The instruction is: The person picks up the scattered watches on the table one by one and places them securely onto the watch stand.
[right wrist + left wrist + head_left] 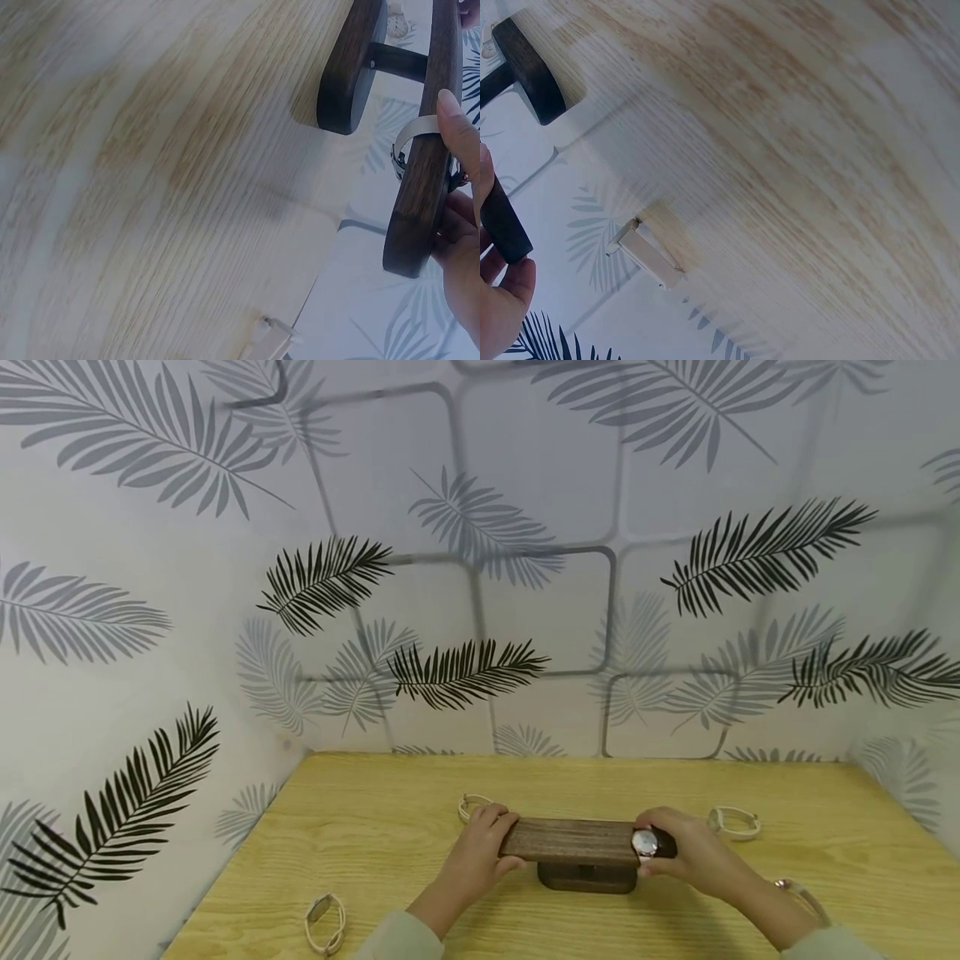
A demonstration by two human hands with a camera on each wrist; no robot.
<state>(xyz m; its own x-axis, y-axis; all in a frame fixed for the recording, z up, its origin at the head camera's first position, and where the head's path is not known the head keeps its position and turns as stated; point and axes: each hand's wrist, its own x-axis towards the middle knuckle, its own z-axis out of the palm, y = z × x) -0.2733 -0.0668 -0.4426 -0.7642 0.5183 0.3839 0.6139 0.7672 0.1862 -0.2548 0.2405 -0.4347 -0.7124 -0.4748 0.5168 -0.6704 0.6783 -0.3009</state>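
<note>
A dark wooden watch stand [573,841], a crossbar on a rounded base [587,878], is on the table between both hands. My left hand [474,853] grips the left end of the crossbar, with its fingertips over the top and thumb below. Around the bar near its right end sits a watch [644,842] with a silvery round case and white strap. My right hand [693,850] holds that watch at the bar. In the right wrist view the thumb lies at the white strap [415,131], with the other fingers behind the bar.
Several pale-strapped watches lie around the stand: one at front left [319,907], one behind the left hand [462,810], one at back right [715,819], and one beside the right forearm [806,900]. A leaf-patterned wall [525,610] borders the wood-grain table [375,827].
</note>
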